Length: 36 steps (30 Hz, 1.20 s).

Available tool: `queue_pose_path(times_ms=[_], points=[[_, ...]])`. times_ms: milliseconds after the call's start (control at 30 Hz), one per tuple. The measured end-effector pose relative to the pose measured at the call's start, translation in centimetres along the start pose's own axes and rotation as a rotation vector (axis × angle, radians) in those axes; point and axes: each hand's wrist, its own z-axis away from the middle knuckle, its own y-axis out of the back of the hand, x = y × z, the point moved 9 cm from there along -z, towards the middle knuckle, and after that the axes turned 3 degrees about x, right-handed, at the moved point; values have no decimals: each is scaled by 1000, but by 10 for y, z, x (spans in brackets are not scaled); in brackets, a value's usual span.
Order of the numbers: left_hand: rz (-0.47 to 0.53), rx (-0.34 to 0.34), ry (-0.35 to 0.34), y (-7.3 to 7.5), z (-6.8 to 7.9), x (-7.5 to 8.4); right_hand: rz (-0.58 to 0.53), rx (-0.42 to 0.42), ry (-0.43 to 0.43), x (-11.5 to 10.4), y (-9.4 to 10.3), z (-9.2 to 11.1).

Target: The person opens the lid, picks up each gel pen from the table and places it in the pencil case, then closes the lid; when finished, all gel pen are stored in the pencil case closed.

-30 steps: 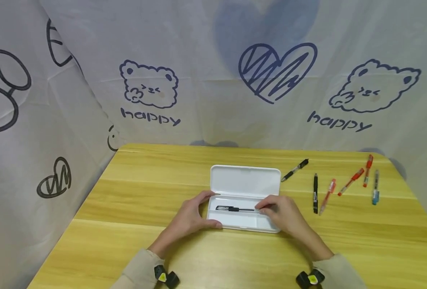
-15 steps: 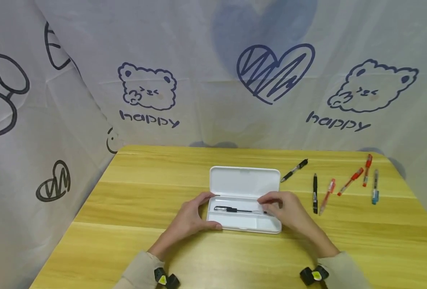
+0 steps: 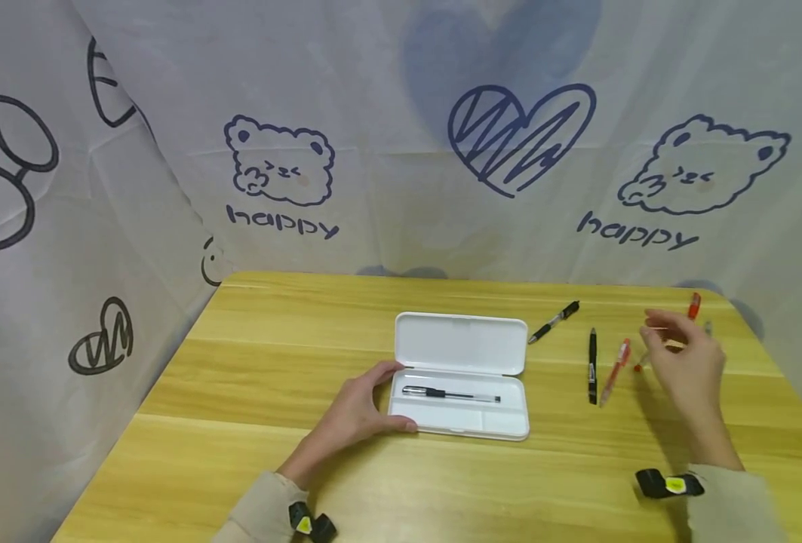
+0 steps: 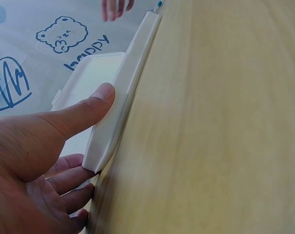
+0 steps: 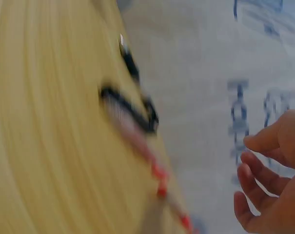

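A white pencil case (image 3: 460,344) stands with its lid up at the middle of the table. My left hand (image 3: 354,409) grips its left end, thumb on the front wall, fingers at the back corner; the left wrist view shows the thumb (image 4: 96,100) against the wall. Inside the case lies a black-capped clear gel pen (image 3: 444,394). Over at the right, my right hand (image 3: 689,373) hovers above the loose pens with fingers loosely bent and nothing held. Beneath it a red pen (image 3: 638,368) is mostly hidden. In the right wrist view the pens are blurred.
Left of the right hand lie a black-and-clear pen (image 3: 554,322), a black pen (image 3: 592,366) and a pinkish-red pen (image 3: 616,372). Behind it show a red-capped pen (image 3: 694,305) and part of a clear pen (image 3: 708,328). A printed curtain (image 3: 401,188) hangs behind the table.
My right hand has let go of the black-capped gel pen, now lying in the case, and has moved right over the loose pens. The left hand keeps its place on the case.
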Motion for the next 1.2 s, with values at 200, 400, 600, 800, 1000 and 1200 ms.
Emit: queue_pose_path(times_ms=[200,400,600,800,1000,1200], points=[[-5,-7,-5,1,-1,-1,164,-22,-204,71,26,-8],[-1,-7,-11,1,-1,-1,266,-118,-216,103,31,-6],[3,-6,-8,1,0,-1,368,-145,-232,108,37,-10],[-4,-9,-13,0,-1,0,396,-75,-272,112,51,-8],[0,-5,-12,1,-1,1,358,-53,-352,118,55,-7],[5,2,-8,1,1,1,203,-14,-481,127,57,-5]])
